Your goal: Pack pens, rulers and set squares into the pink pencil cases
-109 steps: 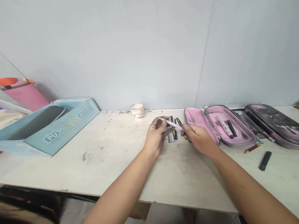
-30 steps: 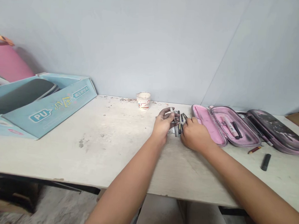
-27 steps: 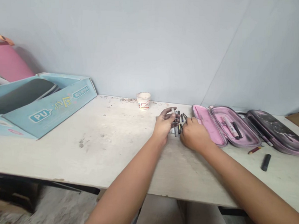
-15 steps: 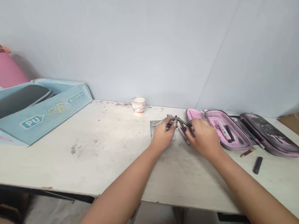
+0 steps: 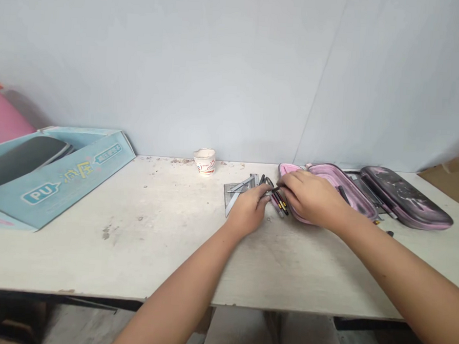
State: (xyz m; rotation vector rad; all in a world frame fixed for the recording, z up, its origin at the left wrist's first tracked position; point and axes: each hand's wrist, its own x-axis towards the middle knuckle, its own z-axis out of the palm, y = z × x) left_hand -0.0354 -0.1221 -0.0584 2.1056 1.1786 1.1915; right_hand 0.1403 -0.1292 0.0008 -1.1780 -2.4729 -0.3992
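Note:
My left hand (image 5: 248, 208) is closed at the fingertips around one end of a slim dark pen (image 5: 273, 191). The fingertips of my right hand (image 5: 308, 195) pinch its other end, so the pen bridges both hands. Beneath it, several pencils and pens (image 5: 280, 203) lie bunched on the table, partly covered by my fingers. Flat rulers and a set square (image 5: 234, 195) rest just left of my left hand. Behind my right hand lies an open pencil case (image 5: 361, 195) with a pink lining, a dark pen inside it.
A black and pink case shell (image 5: 409, 197) lies at the right, near a cardboard box (image 5: 452, 176). A paper cup (image 5: 205, 162) stands by the wall. At the left is a blue box (image 5: 75, 179) with a dark case (image 5: 30, 154) in it. Crumbs dot the white table (image 5: 163, 256).
The view has shifted slightly, and both hands have turned a little. More of the pencils below and the rulers now show. My right forearm now covers most of the loose black cap.

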